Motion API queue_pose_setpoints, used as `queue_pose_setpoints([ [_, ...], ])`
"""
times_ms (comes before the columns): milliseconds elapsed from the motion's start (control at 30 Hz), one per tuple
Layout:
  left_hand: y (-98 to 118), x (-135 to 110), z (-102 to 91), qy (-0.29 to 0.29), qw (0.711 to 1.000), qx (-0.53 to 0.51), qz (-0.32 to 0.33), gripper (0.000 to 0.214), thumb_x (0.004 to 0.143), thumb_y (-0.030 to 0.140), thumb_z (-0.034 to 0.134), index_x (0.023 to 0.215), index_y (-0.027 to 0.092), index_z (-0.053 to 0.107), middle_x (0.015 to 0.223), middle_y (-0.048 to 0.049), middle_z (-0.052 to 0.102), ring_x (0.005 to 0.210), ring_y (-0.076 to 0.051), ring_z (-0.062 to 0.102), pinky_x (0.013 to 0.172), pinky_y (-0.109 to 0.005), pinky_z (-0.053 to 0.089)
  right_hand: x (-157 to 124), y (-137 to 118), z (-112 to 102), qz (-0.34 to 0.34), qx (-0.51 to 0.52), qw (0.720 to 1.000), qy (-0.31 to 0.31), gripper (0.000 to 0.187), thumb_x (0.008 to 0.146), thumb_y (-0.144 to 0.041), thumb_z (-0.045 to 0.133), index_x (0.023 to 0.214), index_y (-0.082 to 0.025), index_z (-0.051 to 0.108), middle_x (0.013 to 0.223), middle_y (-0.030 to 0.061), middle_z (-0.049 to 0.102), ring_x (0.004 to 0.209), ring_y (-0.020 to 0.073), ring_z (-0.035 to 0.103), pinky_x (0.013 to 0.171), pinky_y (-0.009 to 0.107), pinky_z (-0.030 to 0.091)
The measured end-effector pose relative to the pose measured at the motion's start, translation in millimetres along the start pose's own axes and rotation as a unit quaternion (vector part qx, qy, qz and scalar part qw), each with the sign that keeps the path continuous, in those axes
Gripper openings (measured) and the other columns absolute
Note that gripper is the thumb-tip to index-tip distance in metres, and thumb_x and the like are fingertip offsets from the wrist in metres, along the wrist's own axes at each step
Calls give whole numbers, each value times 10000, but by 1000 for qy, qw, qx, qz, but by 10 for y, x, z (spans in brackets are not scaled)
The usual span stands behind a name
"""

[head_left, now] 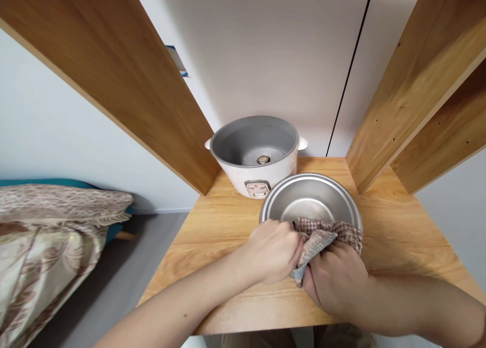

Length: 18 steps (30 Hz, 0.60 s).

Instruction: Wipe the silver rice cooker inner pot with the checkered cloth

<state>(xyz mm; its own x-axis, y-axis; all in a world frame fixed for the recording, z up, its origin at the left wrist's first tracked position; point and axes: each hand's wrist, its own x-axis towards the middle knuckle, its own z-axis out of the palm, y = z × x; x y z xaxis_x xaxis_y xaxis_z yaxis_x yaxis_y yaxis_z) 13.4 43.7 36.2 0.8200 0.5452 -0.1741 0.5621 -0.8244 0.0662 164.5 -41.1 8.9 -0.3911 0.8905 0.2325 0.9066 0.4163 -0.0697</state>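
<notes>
A silver rice cooker inner pot (pixel 311 199) sits on the wooden surface just in front of me, its near rim covered by my hands. Both of my hands meet there over a pink-and-grey checked cloth (pixel 317 242). My left hand (pixel 275 249) is closed at the cloth's left side, against the pot's near-left rim; its fingertips are hidden. Wrapped around the bunched cloth is my right hand (pixel 337 277), with part of the fabric draped inside the rim. Behind the pot stands the white rice cooker body (pixel 233 173), lidless, its grey inside and round centre plate showing.
The wooden shelf top (pixel 212 267) lies between a left upright panel (pixel 152 100) and a right upright panel (pixel 398 85), with a white wall behind. At the lower left, a patterned fabric cover (pixel 56 247) lies over a teal piece of furniture above the grey floor.
</notes>
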Motion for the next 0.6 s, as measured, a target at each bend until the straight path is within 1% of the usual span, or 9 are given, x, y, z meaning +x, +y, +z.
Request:
queue_pose_setpoints([
  [67, -5, 0, -5, 0, 1000, 2, 0, 524, 951, 410, 226, 726, 189, 644, 662, -89, 650, 558, -205, 613, 528, -299, 404, 8, 18, -18, -12, 4, 1000, -18, 195, 826, -293, 512, 776, -180, 662, 695, 73, 691, 621, 215, 626, 587, 325, 403],
  [167, -14, -6, -11, 4, 1000, -3, 4, 513, 953, 405, 229, 721, 192, 634, 663, -81, 652, 553, -197, 607, 542, -299, 415, 32, 54, -74, -29, 13, 997, -67, 247, 870, -309, 474, 829, -176, 678, 775, 81, 712, 655, 204, 636, 614, 319, 422],
  [300, -23, -15, -10, 7, 1000, -12, 6, 518, 956, 408, 222, 729, 192, 635, 678, -85, 658, 560, -199, 608, 552, -308, 423, 68, 81, -158, -33, 18, 991, -127, 300, 902, -334, 440, 848, -164, 681, 811, 95, 716, 660, 192, 636, 624, 311, 436],
  [433, -27, -16, -5, 7, 1000, -11, 11, 527, 958, 403, 213, 721, 194, 634, 667, -82, 653, 561, -210, 614, 531, -308, 406, 80, 85, -191, -33, 21, 988, -147, 315, 909, -338, 421, 839, -169, 677, 795, 87, 712, 646, 205, 637, 589, 316, 433],
  [600, -22, -16, -13, 10, 1000, -11, 14, 522, 958, 386, 225, 702, 181, 631, 663, -89, 654, 563, -208, 616, 527, -306, 399, 73, 117, -182, -38, 31, 988, -145, 305, 913, -328, 418, 852, -168, 671, 802, 84, 711, 645, 186, 631, 595, 296, 419],
])
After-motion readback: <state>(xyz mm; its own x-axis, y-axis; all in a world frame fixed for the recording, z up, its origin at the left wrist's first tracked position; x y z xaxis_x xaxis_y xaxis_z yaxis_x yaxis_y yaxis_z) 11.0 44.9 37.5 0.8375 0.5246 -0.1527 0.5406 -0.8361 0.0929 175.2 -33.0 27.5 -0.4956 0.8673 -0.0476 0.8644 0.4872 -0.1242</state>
